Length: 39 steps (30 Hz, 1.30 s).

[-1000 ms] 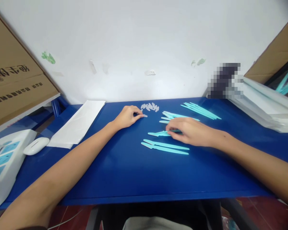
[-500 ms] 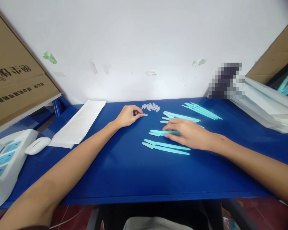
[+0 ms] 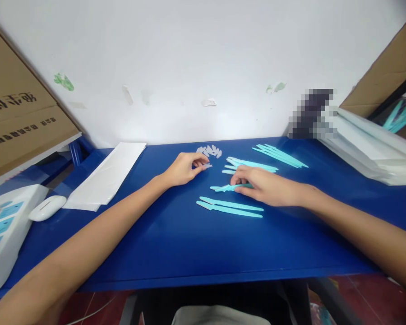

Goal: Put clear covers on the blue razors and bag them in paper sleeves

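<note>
My left hand pinches a small clear blade cap just in front of a little heap of similar caps. To the right, my right hand is closed on a turquoise eyebrow razor, its blade end pointing left; another razor lies at or under the same fingers. Two more eyebrow razors lie side by side nearer me. Behind my right hand is a group of razors, partly hidden by the fingers. A further fanned bunch of razors rests at the back right.
A white flat bag lies on the blue table at left, beside a white earbud case and a power strip. Cardboard stands at far left. White plastic packaging is stacked at right, against the wall.
My left hand has lifted the cap and moved slightly right, towards me. My right hand has tilted one razor from the pair under it. The view has shifted slightly.
</note>
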Available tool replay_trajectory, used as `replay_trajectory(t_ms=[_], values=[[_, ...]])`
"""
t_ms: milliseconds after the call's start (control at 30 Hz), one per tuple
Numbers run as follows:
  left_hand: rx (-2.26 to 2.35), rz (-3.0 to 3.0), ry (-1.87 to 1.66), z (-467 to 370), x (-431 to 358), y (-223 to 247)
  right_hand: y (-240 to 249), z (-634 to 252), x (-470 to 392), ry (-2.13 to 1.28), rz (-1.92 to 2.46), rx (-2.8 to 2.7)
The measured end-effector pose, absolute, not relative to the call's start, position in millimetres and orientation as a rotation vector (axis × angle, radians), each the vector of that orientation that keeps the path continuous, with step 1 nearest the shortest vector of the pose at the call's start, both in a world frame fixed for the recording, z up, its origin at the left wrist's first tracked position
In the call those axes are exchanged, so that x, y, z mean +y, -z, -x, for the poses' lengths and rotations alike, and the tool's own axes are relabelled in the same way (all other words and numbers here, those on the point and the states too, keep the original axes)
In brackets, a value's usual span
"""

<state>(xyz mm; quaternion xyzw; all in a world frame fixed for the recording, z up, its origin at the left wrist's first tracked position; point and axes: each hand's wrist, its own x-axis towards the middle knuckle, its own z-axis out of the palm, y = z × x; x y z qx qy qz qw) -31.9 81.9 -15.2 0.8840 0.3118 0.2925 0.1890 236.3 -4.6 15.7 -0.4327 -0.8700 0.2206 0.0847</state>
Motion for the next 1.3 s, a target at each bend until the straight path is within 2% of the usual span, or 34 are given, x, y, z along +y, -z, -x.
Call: replay_trajectory(t_ms=[167,367,633,867,1300], values=[[0.802,-2.527,-0.834,21,75,19,-11,-240,-3,-0.417,1.220,-2.718],[0.832,-2.515,-0.837,22,76,20,-24,-243,-7,-0.493,1.195,-2.769],[0.832,-2.493,-0.838,21,75,20,-23,-246,-4,-0.344,1.220,-2.685],[0.841,-2.456,-0.832,21,76,21,-23,-239,-6,-0.314,1.075,-2.598],[0.869,-2.476,-0.814,21,75,18,-9,-242,-4,0.117,1.329,-2.797]])
